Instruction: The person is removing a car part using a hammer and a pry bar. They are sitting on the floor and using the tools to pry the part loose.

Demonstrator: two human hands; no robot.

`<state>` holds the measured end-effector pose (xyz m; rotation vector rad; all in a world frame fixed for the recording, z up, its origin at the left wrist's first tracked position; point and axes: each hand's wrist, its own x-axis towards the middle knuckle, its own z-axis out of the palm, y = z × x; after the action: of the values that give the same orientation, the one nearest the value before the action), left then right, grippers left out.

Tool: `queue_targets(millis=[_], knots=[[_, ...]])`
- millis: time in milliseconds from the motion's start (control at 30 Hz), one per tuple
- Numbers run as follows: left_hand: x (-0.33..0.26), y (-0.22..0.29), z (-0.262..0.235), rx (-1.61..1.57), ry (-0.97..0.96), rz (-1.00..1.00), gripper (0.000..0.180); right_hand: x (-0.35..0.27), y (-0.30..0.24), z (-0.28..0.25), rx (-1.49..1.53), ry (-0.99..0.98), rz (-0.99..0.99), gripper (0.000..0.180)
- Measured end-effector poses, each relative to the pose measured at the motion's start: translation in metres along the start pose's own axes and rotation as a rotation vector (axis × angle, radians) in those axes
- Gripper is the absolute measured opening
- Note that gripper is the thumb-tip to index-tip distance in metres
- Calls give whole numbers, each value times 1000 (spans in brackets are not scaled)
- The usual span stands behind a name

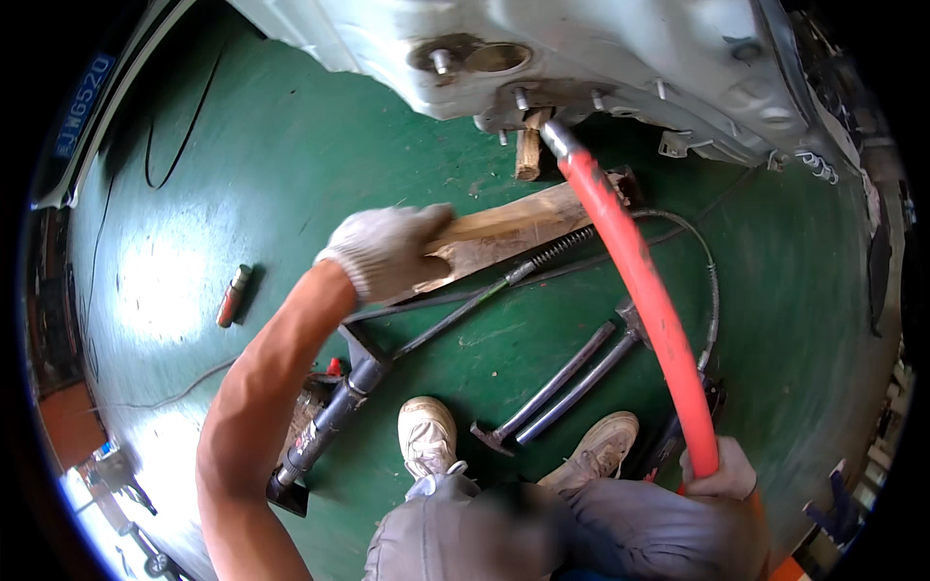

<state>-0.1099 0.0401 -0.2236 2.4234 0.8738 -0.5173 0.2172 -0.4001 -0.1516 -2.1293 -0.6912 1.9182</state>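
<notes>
My left hand, in a pale knitted glove, is closed around the near end of a wooden plank. The plank slants away to the right above the green floor. In my right hand, also gloved, is the lower end of a long red bar with a bare metal tip. Its tip reaches up to the lower edge of a silver-white car body panel with studs sticking out. A short wood block stands under that edge, beside the tip. Whether the tip touches panel or wood, I cannot tell.
Two hammers lie on the floor near my shoes. A black hydraulic ram with a rod and spring lies to their left. A hose curves behind the red bar. An orange-and-silver cylinder lies at left.
</notes>
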Motion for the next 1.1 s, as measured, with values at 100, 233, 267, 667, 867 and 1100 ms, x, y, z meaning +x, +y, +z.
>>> queue_targets(millis=[100,233,267,667,867,1100], knots=[[19,-16,4,-61,-63,-16,71,-41,32,26,-13,205,165,30],[26,-33,20,-45,269,-148,63,-28,45,36,-200,225,324,35],[45,-12,23,-335,429,-193,57,-24,48,37,-218,232,333,35],[204,114,36,-2271,303,-11,23,-24,74,32,-293,170,307,42],[155,96,42,-1977,263,-87,22,-8,85,28,-251,131,179,43],[65,-19,17,-826,-71,-331,65,-9,94,28,-219,124,108,44]])
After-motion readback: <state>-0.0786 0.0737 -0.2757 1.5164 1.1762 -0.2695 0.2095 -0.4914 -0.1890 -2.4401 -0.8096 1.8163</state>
